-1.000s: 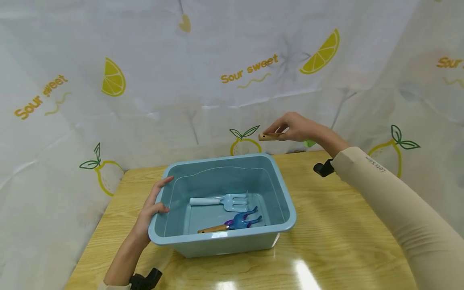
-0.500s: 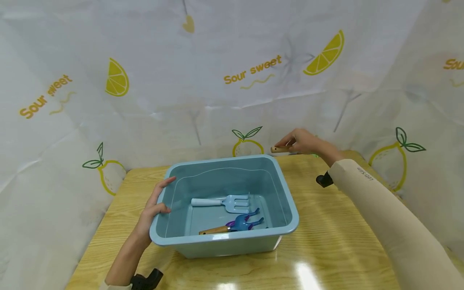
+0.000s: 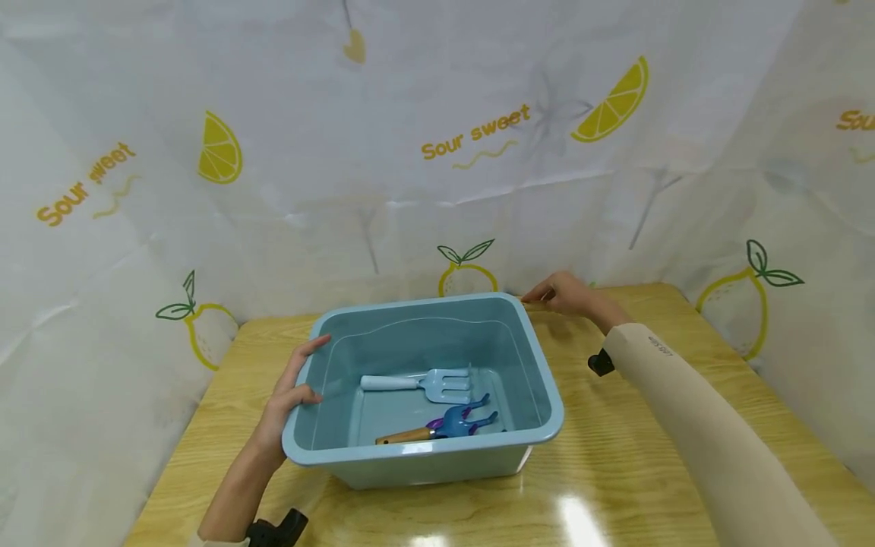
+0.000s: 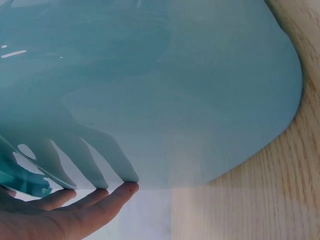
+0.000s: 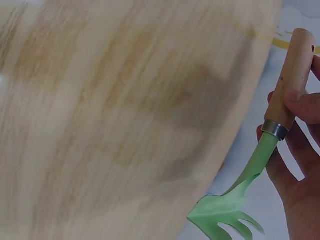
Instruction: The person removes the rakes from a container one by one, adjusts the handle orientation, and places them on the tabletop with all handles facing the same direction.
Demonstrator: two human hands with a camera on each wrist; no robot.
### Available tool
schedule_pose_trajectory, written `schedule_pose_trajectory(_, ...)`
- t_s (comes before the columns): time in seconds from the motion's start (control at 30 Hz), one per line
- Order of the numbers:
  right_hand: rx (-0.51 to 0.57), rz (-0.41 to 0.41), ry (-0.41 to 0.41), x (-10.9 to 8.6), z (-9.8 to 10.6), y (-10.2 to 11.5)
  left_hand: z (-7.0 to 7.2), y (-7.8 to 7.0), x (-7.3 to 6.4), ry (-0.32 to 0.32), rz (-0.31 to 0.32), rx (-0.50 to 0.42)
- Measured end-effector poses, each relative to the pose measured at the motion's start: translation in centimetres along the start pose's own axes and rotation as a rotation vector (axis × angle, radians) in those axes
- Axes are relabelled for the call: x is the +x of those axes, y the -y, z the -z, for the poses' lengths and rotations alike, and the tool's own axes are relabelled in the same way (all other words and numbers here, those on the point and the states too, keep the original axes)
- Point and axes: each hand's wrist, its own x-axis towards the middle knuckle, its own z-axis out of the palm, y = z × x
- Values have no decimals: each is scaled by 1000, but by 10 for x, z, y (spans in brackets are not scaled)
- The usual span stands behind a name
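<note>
A blue plastic tub stands on the wooden table. My left hand grips its left rim, thumb over the edge; in the left wrist view several fingertips press the outer wall. Beyond the tub's far right corner, my right hand holds a green hand rake by its wooden handle, low over the table. The rake's tines hang downward in the right wrist view. Inside the tub lie a pale blue hand fork and a blue hand rake with a wooden handle. Something purple lies partly hidden beneath the latter.
The wooden table extends to the right of the tub and in front of it. A white cloth backdrop with printed lemons rises behind and at both sides of the table.
My right hand has come down with the green hand rake, from above the table's back edge to just over its surface. The left hand stays on the rim.
</note>
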Motion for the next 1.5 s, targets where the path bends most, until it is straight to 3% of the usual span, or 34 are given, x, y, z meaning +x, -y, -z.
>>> schedule_pose_trajectory(0.2, -17, -58, -32, -1, -12, -7, 0, 1, -1, -2, 3, 1)
schedule_pose_trajectory(0.43, -71, -59, -28, -3, -23, -17, 0, 1, 2, 8, 8, 0)
schedule_pose_trajectory(0.7, -90, -43, -43, -3, -25, -24, -1, 0, 3, 9, 9, -3)
schedule_pose_trajectory(1.5, -117, -127, -55, -1, -31, -20, 0, 0, 0, -9, 25, 1)
